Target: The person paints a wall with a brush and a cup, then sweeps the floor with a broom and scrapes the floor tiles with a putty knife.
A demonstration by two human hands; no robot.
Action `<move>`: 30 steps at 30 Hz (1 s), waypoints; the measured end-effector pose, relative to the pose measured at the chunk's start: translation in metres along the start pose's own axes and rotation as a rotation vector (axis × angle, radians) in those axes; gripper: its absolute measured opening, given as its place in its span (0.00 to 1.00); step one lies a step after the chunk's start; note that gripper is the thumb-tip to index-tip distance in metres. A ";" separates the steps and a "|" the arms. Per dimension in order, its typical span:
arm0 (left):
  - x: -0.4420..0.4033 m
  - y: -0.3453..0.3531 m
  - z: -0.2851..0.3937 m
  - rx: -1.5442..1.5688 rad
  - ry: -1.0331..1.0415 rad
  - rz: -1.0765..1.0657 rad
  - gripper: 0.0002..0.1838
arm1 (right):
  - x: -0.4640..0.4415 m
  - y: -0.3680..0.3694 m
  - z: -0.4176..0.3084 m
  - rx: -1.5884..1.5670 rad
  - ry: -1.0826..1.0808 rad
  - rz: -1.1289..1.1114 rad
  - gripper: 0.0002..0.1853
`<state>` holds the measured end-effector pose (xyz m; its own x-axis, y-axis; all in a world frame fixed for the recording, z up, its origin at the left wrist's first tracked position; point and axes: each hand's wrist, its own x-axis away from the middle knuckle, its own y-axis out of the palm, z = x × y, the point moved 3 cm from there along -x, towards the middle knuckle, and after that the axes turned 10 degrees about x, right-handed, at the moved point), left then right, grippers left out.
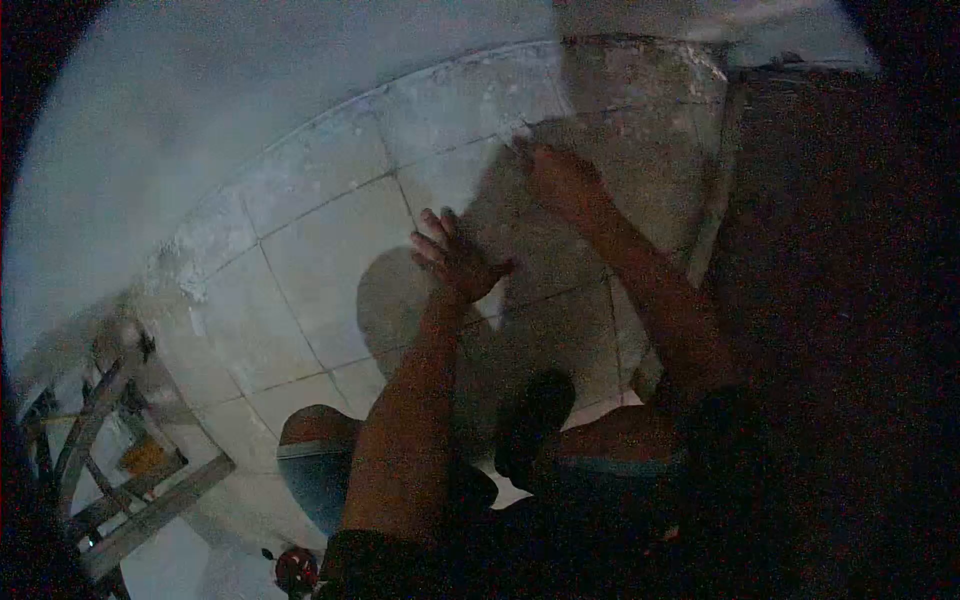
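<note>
My left hand (458,262) is over the pale tiled floor (310,240), its fingers spread apart and nothing visible in it. Whether its palm touches the tiles I cannot tell. Further forward and to the right, my right hand (570,185) is low over the tiles with its fingers closed. Something dark and small shows at its fingertips, too dim to name. Shadows of my head and arms fall across the tiles around both hands.
A pale wall (200,130) meets the tiles along a rough, whitish-stained edge. At lower left stands a frame of bars (160,510) with a yellow-orange thing (145,457) inside. A red object (296,570) lies near the bottom. My dark shoe (535,420) is between my knees. Deep shadow covers the right.
</note>
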<state>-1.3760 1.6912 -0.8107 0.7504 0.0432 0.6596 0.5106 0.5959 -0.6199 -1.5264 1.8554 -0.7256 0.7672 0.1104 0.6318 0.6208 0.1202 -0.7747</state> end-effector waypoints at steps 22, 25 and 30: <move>0.008 -0.031 0.034 -0.031 -0.080 0.000 0.76 | -0.055 -0.007 -0.034 0.803 -0.552 0.371 0.16; 0.007 -0.034 0.032 -0.003 -0.107 -0.003 0.76 | -0.029 -0.015 -0.022 -0.035 -0.226 0.817 0.09; 0.010 -0.036 0.033 -0.023 -0.067 -0.024 0.76 | -0.131 -0.044 -0.016 -0.291 0.138 -0.291 0.16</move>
<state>-1.4004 1.6964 -0.7681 0.7084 0.0827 0.7009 0.5385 0.5787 -0.6125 -1.6514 1.8201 -0.7743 0.5554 -0.0224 0.8313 0.8190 -0.1586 -0.5514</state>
